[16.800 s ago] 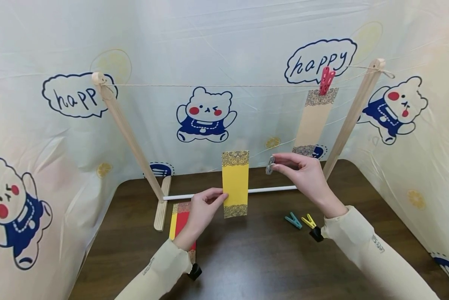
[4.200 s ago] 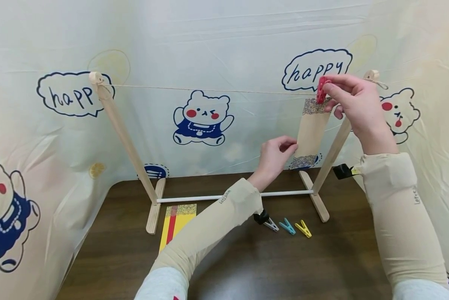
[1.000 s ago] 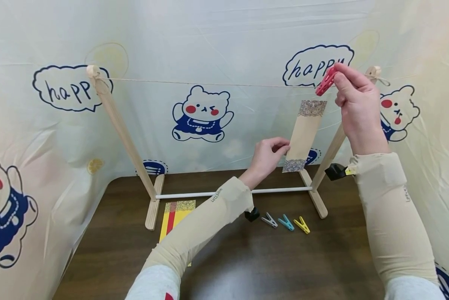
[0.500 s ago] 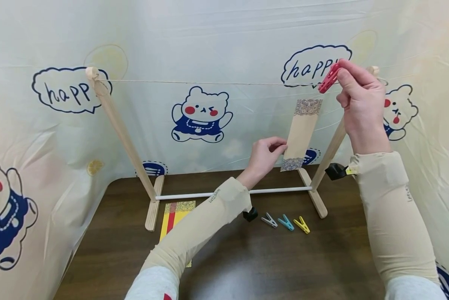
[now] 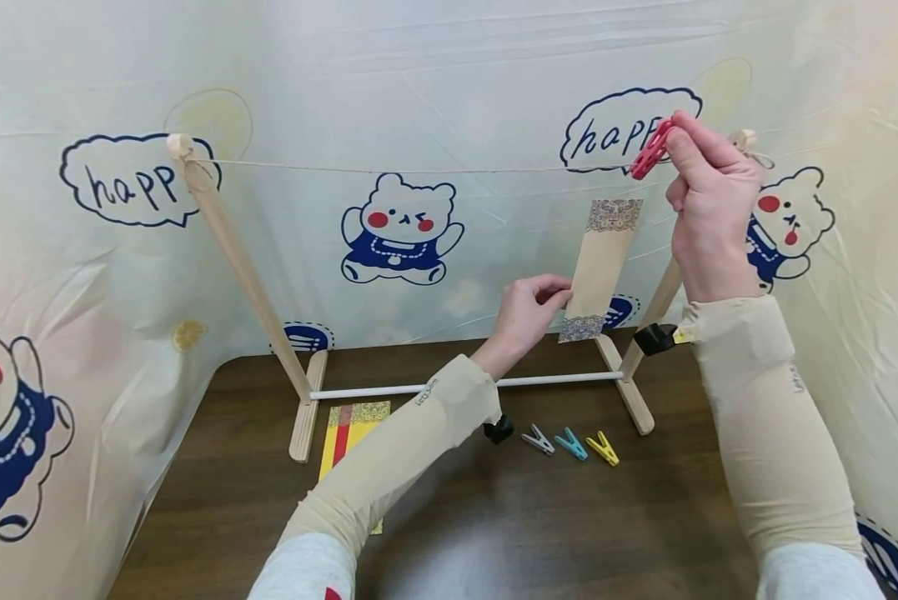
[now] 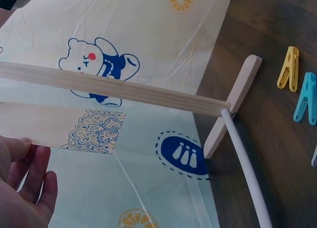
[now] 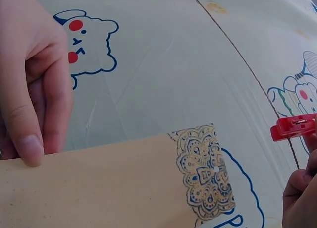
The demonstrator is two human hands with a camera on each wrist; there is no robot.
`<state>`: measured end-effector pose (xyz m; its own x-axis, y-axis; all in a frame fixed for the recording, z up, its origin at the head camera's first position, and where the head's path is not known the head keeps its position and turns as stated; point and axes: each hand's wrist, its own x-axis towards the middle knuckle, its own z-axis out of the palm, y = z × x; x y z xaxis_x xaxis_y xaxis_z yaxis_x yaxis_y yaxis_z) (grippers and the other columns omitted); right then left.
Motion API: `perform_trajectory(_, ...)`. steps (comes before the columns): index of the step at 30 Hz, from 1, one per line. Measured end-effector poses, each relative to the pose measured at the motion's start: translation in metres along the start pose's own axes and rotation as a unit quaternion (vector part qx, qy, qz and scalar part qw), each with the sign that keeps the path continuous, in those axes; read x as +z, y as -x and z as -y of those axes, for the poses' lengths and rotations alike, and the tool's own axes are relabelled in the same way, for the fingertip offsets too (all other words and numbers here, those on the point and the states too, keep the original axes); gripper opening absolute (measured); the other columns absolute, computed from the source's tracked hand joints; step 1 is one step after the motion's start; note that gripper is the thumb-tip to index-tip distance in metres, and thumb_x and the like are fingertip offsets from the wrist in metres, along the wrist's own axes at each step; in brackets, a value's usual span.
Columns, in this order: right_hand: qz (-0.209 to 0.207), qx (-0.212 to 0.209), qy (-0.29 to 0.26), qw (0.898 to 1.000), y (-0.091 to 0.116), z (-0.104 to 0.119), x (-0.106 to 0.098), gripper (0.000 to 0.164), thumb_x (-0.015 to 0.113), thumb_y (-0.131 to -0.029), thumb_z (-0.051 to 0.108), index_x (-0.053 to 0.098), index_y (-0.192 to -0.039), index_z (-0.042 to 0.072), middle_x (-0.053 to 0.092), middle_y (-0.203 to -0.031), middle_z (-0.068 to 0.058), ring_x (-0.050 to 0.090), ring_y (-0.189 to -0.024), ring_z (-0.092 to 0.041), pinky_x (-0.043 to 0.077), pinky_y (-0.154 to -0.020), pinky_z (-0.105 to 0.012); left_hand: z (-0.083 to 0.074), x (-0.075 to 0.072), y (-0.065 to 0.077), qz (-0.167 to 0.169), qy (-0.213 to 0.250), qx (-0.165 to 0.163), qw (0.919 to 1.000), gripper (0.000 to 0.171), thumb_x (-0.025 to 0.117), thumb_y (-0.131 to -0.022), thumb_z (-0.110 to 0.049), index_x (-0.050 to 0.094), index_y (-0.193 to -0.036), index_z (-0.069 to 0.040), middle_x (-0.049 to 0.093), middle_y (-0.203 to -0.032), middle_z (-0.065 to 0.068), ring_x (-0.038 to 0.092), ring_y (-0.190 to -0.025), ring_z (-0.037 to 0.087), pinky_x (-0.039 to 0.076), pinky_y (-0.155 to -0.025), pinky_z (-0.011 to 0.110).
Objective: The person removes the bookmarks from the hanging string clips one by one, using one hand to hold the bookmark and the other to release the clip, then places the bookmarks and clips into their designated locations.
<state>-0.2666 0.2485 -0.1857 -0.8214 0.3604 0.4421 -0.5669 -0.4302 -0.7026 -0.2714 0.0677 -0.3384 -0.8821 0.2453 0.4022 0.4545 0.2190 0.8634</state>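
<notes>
My left hand (image 5: 525, 315) pinches the left edge of a beige bookmark (image 5: 603, 262) that has a patterned band at each end. The bookmark stands tilted in the air, its top edge a little below the string (image 5: 418, 172); a small hole (image 7: 216, 169) shows in the upper band in the right wrist view. My right hand (image 5: 714, 196) holds a red clothespin (image 5: 651, 150) between thumb and fingers, up by the right part of the string. In the right wrist view the clothespin's front end overlaps the string.
A wooden frame with a left post (image 5: 242, 267), right post (image 5: 660, 302) and white crossbar (image 5: 561, 381) carries the string. Grey (image 5: 539, 440), blue (image 5: 572, 444) and yellow (image 5: 603, 448) clothespins lie on the table (image 5: 569, 533). Yellow and red bookmarks (image 5: 369, 414) lie partly under my left forearm.
Earlier the beige bookmark hung from the string by the red clothespin; both have come off. The yellow bookmark and grey clothespin, once in my hands, are down. Lately my right hand shifted slightly left.
</notes>
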Motion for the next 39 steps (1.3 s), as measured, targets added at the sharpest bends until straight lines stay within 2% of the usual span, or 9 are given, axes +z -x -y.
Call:
perform_trajectory(10,-0.043,-0.012,-0.002,0.999,-0.004,-0.007,0.010,0.030,0.086,-0.082,0.001,0.079,-0.111,-0.001,0.078,-0.103,-0.011,0.039,-0.043,-0.011,0.026,-0.043,-0.019,0.001,-0.002,0.002,0.004,0.002,-0.002,1.0000,0.016,0.070,-0.101,-0.013,0.079,-0.112,-0.005,0.078,-0.102,0.006,0.069,-0.083,0.009,0.055,-0.075,0.019)
perform_trajectory(18,-0.055,-0.014,0.025,0.998,-0.006,-0.012,0.016,0.030,0.087,-0.081,0.006,0.081,-0.111,0.003,0.079,-0.107,-0.009,0.042,-0.047,-0.012,0.028,-0.043,-0.018,0.003,-0.004,0.003,0.001,-0.003,-0.002,1.0000,0.016,0.070,-0.101,-0.013,0.079,-0.112,-0.005,0.078,-0.103,0.006,0.069,-0.084,0.009,0.055,-0.076,0.020)
perform_trajectory(22,-0.050,-0.028,0.031,0.998,-0.005,-0.012,0.020,0.030,0.087,-0.082,0.007,0.081,-0.110,0.003,0.079,-0.107,-0.009,0.042,-0.048,-0.012,0.029,-0.044,-0.018,0.004,-0.005,0.003,0.001,-0.007,-0.002,1.0000,0.016,0.070,-0.101,-0.013,0.079,-0.112,-0.006,0.078,-0.103,0.006,0.069,-0.084,0.010,0.055,-0.077,0.020)
perform_trajectory(29,-0.038,-0.046,0.009,0.998,-0.001,-0.008,0.023,0.028,0.085,-0.083,0.004,0.080,-0.111,0.000,0.078,-0.103,-0.011,0.038,-0.045,-0.012,0.027,-0.044,-0.018,0.007,-0.006,0.004,-0.002,-0.003,-0.002,1.0000,0.017,0.070,-0.101,-0.013,0.079,-0.113,-0.005,0.078,-0.104,0.006,0.069,-0.086,0.012,0.055,-0.077,0.019)
perform_trajectory(39,-0.016,-0.042,0.021,0.999,0.015,-0.003,0.011,0.031,0.085,-0.084,0.007,0.079,-0.114,0.000,0.076,-0.106,-0.012,0.038,-0.047,-0.014,0.028,-0.045,-0.019,0.018,-0.012,0.010,0.005,0.021,-0.002,0.9998,0.017,0.070,-0.101,-0.011,0.079,-0.114,-0.005,0.077,-0.106,0.006,0.068,-0.087,0.012,0.057,-0.079,0.021)
